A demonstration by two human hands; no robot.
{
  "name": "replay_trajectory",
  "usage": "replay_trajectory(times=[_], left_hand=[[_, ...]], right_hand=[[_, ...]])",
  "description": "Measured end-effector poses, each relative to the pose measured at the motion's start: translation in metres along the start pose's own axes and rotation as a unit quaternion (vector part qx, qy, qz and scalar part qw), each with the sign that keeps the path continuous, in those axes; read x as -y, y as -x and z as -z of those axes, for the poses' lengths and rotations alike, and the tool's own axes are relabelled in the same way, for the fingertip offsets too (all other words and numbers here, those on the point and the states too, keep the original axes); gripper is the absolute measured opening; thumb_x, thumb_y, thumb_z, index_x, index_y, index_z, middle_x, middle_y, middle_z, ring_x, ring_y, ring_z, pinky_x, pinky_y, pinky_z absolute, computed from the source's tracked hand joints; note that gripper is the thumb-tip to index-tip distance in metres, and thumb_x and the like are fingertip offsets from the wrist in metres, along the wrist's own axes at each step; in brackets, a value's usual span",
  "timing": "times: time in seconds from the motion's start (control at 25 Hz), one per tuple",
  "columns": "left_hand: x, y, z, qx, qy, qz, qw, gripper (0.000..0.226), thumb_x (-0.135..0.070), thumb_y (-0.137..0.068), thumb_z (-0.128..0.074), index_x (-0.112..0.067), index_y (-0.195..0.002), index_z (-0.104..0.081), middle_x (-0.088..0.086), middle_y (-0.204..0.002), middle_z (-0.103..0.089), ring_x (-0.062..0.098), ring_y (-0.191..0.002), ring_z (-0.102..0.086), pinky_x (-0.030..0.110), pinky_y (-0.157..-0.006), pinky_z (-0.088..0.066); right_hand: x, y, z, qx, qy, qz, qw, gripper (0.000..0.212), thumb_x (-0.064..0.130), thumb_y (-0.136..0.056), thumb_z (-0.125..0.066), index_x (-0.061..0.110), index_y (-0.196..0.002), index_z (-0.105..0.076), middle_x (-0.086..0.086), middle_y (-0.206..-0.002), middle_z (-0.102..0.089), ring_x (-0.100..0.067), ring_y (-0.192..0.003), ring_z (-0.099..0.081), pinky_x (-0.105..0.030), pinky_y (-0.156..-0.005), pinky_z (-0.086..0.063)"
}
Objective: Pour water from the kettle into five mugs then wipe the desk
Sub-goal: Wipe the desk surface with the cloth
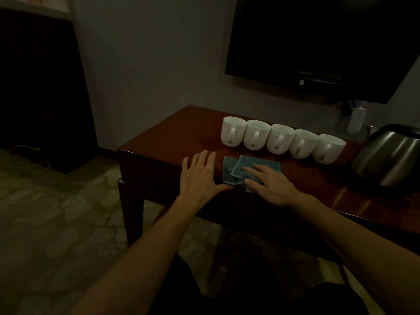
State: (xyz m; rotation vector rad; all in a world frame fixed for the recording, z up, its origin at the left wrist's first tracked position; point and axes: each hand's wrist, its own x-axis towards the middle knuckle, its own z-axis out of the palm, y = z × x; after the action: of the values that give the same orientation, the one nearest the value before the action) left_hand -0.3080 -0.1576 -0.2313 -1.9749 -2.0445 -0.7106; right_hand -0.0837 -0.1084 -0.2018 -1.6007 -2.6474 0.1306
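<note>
Several white mugs (pixel 281 139) stand in a row along the back of the dark wooden desk (pixel 163 142), handles facing me. A steel kettle (pixel 388 155) sits at the right end of the row. A folded teal cloth (pixel 236 169) lies near the desk's front edge. My right hand (pixel 270 184) presses flat on the cloth with straight fingers. My left hand (pixel 201 176) rests flat on the desk just left of the cloth, its thumb touching the cloth's near corner.
A dark television (pixel 318 46) hangs on the wall above the desk, with a white plug (pixel 356 119) below it. A dark cabinet (pixel 43 87) stands at the left. Patterned floor (pixel 56 212) lies beside and under the desk.
</note>
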Motion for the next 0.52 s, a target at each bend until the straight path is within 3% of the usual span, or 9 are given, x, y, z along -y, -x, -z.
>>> replay_trajectory(times=[0.52], left_hand=[[0.101,-0.006,0.017,0.033,-0.021,0.072,0.997,0.117,-0.088,-0.067,-0.054,-0.02,-0.156,-0.021,0.008,-0.161,-0.022,0.026,-0.149,-0.019,0.052,-0.121,-0.015]], right_hand=[[0.057,-0.045,-0.004,0.008,-0.007,0.061,0.998,0.059,0.067,-0.096,-0.023,0.048,-0.152,-0.019,0.004,-0.164,-0.018,-0.02,-0.151,-0.015,-0.053,-0.119,-0.016]])
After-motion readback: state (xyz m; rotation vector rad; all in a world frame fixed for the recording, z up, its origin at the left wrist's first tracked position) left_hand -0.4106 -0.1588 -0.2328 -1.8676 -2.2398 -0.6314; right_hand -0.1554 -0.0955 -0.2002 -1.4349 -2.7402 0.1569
